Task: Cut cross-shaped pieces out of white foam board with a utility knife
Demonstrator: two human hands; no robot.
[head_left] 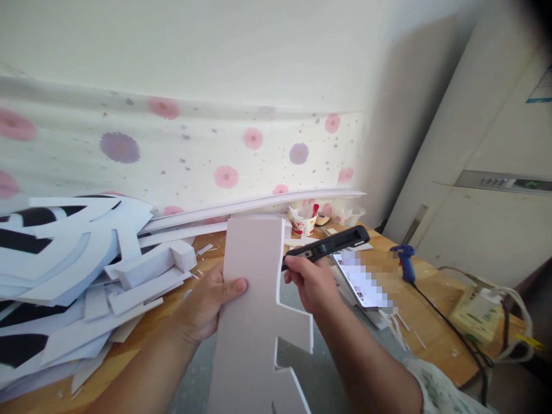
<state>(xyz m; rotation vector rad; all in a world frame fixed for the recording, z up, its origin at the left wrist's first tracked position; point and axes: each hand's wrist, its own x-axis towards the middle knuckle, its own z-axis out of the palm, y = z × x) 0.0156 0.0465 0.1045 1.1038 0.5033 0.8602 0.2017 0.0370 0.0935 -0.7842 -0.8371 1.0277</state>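
We hold the white board (254, 259) in front of us, above the grey mat (185, 379) on the bench (425, 310), with its long axis running from the lower border of the view upward and away from us. The left hand (218, 296) secures the left edge: its grip is pinched, thumb flat on the near face, remaining fingers hidden behind. The right hand (313, 284) is nearer the right edge, which carries a projecting tab and, below it, an open notch. Its grip is pressed together on the dark knife (332, 244), close to the end that faces the board. We note the governing relation: the knife lies to the right of the board, crosswise to the board's long axis, handle rising to the right, front end at the edge above the tab. We cannot tell whether the blade touches the board.
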